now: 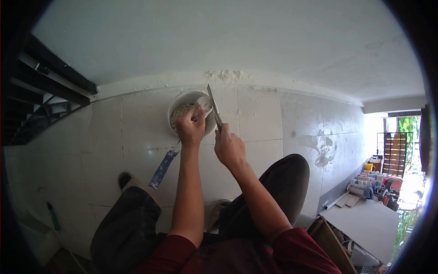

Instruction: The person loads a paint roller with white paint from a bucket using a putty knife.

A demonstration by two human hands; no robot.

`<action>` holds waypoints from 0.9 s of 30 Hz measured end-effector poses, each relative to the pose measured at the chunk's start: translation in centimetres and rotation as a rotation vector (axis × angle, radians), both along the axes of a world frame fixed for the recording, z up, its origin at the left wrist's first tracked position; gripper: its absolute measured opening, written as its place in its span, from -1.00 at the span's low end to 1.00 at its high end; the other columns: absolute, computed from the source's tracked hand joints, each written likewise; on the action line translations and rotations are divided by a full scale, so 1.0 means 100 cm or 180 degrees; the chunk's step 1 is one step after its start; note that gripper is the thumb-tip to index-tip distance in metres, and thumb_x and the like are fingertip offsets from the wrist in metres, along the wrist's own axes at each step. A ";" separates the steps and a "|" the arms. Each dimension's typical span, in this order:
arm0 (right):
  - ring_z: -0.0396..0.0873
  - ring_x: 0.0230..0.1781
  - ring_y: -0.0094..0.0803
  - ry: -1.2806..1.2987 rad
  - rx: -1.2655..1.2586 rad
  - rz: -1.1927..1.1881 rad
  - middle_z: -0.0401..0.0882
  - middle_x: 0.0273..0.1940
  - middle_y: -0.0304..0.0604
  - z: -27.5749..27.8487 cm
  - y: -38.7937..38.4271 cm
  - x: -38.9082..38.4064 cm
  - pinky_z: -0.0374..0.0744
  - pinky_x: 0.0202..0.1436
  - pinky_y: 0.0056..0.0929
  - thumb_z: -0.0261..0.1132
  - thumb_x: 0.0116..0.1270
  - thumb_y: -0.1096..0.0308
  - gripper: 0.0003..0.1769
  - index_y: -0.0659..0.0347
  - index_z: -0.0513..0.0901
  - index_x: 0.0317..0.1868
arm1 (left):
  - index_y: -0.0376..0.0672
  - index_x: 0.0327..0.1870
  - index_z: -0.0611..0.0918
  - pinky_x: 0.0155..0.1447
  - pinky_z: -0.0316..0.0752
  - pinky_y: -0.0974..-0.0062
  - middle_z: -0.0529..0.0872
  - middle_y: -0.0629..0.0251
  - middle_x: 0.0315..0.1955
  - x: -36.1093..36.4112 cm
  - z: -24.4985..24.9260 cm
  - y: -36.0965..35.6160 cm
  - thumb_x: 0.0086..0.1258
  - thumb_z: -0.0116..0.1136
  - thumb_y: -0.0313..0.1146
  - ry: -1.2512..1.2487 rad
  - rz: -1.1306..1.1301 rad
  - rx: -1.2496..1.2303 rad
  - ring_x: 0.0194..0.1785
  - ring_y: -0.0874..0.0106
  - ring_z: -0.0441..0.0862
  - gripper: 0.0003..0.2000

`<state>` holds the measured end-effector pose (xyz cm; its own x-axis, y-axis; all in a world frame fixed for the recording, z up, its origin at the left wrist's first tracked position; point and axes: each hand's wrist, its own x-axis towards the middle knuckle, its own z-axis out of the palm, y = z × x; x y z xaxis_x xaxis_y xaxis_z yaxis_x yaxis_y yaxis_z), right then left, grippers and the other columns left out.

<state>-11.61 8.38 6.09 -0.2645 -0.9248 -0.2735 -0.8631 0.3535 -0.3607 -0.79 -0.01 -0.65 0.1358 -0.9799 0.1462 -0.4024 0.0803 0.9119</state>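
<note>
Gripping the handle of a scraper, the right hand is closed in a fist at about 4 o'clock from a round bucket, and the blade rises past the bucket's right side, its tip towards 12 o'clock. The left hand hangs over the near part of the bucket with its fingers drawn narrow on a pale, whitish piece, partly hidden by those fingers, so I can't tell exactly what it is. The piece is just beside the blade; whether they touch is unclear. Lumpy, off-white material lies inside the bucket, which stands on the tiled floor close to the foot of the wall. White crumbs are heaped at the wall's base, between 1 and 2 o'clock from the bucket. A blue tool, smeared with white, lies on the floor at 7 o'clock, near the bucket. Dark wet stains mark the tiles between 3 and 4 o'clock. Further off are a pale board at 4 o'clock, a wooden-slatted gate near 3 o'clock, and dark rails between 9 and 10. One shoe rests at about 7:30.
</note>
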 end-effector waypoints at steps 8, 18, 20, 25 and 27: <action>0.66 -0.34 0.41 -0.0087 -0.0006 0.0015 0.68 -0.39 0.38 -0.009 -0.001 -0.003 0.57 -0.25 0.31 0.07 0.64 0.19 -0.71 0.28 0.35 0.05 | -0.29 0.02 0.81 -0.32 0.56 0.36 0.78 -0.02 -0.49 0.005 0.002 -0.002 0.46 0.34 -0.16 0.0125 -0.0028 0.0201 -0.50 0.38 0.68 -0.65; 0.70 -0.32 0.33 -0.0027 0.0089 -0.0079 0.72 -0.35 0.31 0.014 -0.006 0.007 0.61 -0.23 0.22 0.06 0.63 0.25 -0.74 0.32 0.37 0.05 | -0.29 -0.05 0.83 -0.37 0.51 0.24 0.64 0.02 -0.65 0.001 0.000 -0.001 0.42 0.33 -0.15 0.0163 0.0075 -0.0018 -0.60 0.20 0.59 -0.65; 0.70 -0.32 0.33 -0.0190 -0.0519 -0.0154 0.72 -0.35 0.32 0.021 -0.006 0.012 0.61 -0.22 0.23 0.07 0.63 0.25 -0.73 0.33 0.37 0.06 | -0.33 0.03 0.80 -0.29 0.59 0.36 0.79 -0.01 -0.49 0.002 -0.004 0.000 0.45 0.35 -0.15 0.0463 0.0048 0.0103 -0.47 0.40 0.72 -0.62; 0.69 -0.32 0.35 0.0205 0.0203 -0.0041 0.71 -0.34 0.35 -0.002 -0.006 0.006 0.61 -0.23 0.25 0.08 0.63 0.25 -0.67 0.37 0.35 0.15 | -0.30 0.00 0.81 -0.31 0.57 0.37 0.78 0.00 -0.51 0.006 0.004 0.000 0.46 0.35 -0.15 0.0216 0.0015 0.0151 -0.48 0.43 0.72 -0.64; 0.68 -0.30 0.38 -0.0170 -0.0079 0.0041 0.70 -0.34 0.37 0.006 -0.009 0.003 0.59 -0.23 0.29 0.08 0.63 0.25 -0.65 0.37 0.33 0.18 | -0.30 0.00 0.82 -0.31 0.58 0.38 0.79 0.00 -0.50 0.010 0.008 0.000 0.46 0.34 -0.16 0.0125 0.0002 0.0201 -0.47 0.44 0.73 -0.65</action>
